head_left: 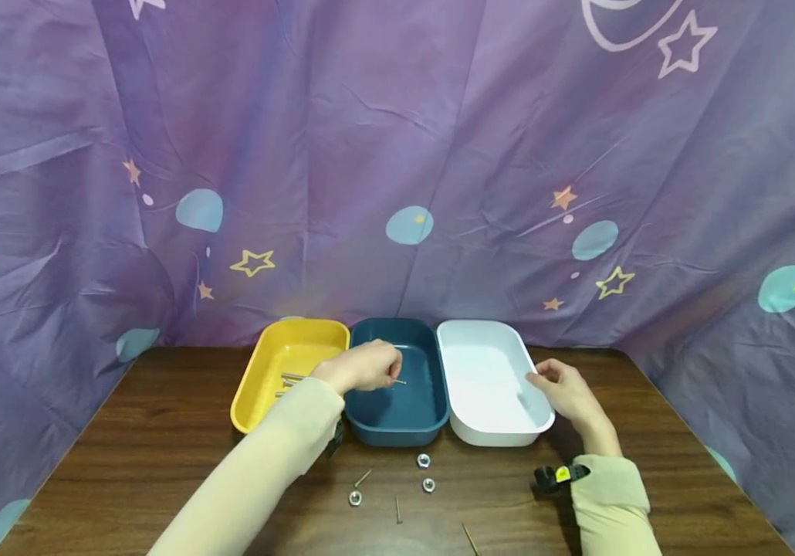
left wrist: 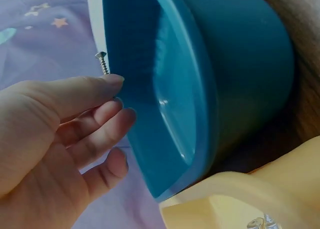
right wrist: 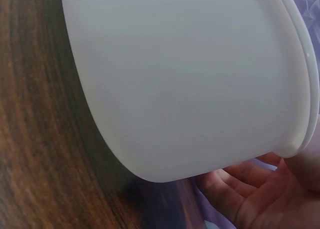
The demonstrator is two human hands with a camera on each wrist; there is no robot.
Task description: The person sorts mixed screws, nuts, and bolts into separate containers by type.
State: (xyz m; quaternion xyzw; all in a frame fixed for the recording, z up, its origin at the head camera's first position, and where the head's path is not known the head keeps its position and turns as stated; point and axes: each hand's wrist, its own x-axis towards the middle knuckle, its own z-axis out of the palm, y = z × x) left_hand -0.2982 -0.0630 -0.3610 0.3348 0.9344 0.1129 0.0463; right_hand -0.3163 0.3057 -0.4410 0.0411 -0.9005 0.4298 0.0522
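Observation:
My left hand (head_left: 367,364) is over the blue bin (head_left: 398,437) and pinches a small screw (left wrist: 103,64) between thumb and fingertips. The screw's head and part of its thread stick out past the thumb; the rest is hidden by the fingers. The other fingers are loosely bent in the left wrist view. At the right side of the white bin (head_left: 488,378), my right hand (head_left: 567,392) holds the rim, its thumb over the edge and its fingers along the outer wall (right wrist: 175,89).
A yellow bin (head_left: 252,386) with several silver bolts (head_left: 292,377) stands left of the blue one. On the wooden table (head_left: 182,432) before the bins lie hex nuts (head_left: 424,461) and loose screws (head_left: 398,510). A purple patterned cloth (head_left: 370,154) hangs behind.

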